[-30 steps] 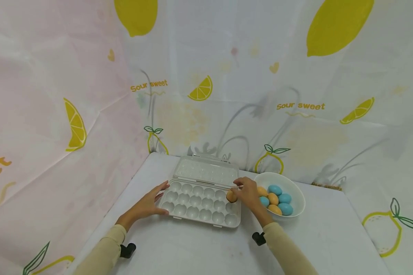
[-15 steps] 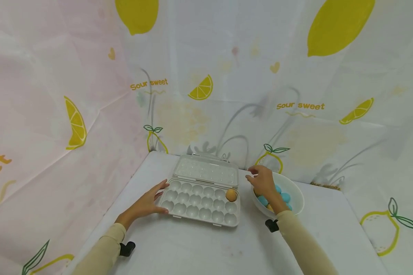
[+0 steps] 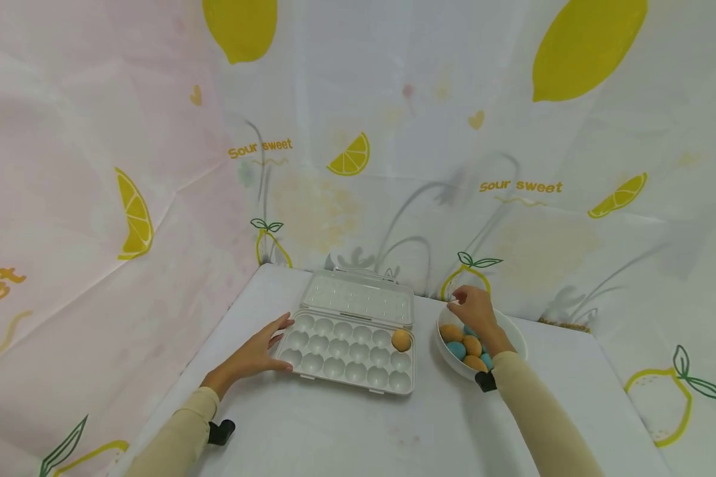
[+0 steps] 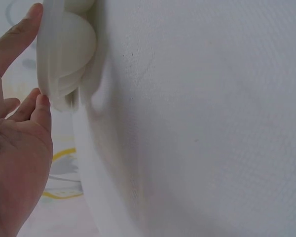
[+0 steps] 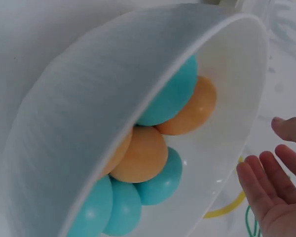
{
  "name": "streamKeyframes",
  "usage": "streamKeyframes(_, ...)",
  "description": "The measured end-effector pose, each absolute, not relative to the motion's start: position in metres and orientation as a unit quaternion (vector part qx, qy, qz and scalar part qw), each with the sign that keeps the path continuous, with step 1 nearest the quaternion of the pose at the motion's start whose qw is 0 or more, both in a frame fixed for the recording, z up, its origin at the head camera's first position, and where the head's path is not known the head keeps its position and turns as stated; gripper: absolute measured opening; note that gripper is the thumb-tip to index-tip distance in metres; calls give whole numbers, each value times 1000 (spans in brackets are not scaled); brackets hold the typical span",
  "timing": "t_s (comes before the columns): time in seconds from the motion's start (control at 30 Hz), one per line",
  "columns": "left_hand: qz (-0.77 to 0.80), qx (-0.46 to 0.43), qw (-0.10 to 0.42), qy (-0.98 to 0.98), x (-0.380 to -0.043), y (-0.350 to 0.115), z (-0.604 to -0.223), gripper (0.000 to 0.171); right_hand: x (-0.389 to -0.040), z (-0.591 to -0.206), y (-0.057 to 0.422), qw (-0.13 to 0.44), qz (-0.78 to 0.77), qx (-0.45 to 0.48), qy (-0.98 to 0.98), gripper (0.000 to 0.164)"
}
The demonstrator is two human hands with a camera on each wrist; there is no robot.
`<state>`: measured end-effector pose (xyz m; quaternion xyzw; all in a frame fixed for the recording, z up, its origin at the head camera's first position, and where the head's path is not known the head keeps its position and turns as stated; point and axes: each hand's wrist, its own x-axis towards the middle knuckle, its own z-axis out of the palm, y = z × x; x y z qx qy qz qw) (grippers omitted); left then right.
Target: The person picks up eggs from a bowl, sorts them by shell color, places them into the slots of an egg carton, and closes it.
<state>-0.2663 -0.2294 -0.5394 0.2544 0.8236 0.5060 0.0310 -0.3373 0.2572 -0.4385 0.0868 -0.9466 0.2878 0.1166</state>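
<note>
My left hand (image 3: 252, 354) rests against the left edge of a white egg carton (image 3: 346, 389), its thumb and fingers spread along that side. In the left wrist view, the fingertips touch the rim of the carton. One orange egg (image 3: 401, 340) sits in the carton's back right hollow; the other hollows hold nothing. Over a white bowl (image 5: 89, 89) hovers my right hand (image 3: 480, 315), fingers apart and holding nothing. Orange eggs (image 3: 472, 346) and blue eggs (image 5: 170, 96) lie in the bowl, partly covered by the hand and forearm in the head view.
The carton's clear lid (image 3: 358, 296) lies folded back behind it. A white cloth covers the table (image 3: 346, 437). Lemon-printed sheets (image 3: 394, 172) hang behind the table and along its left side.
The right hand has let go of the orange egg in the carton and moved right, over the bowl. The left hand stays at the carton's edge.
</note>
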Motion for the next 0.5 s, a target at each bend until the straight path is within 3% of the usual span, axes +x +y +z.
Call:
streamKeyframes(0.3, 492, 243, 31, 835, -267, -229, -540, 117, -344, -458, 275, 34, 254, 86, -963, 34)
streamKeyframes(0.5, 487, 235, 40, 840, -268, -230, -541, 119, -345, -470, 276, -65, 246, 71, -965, 43)
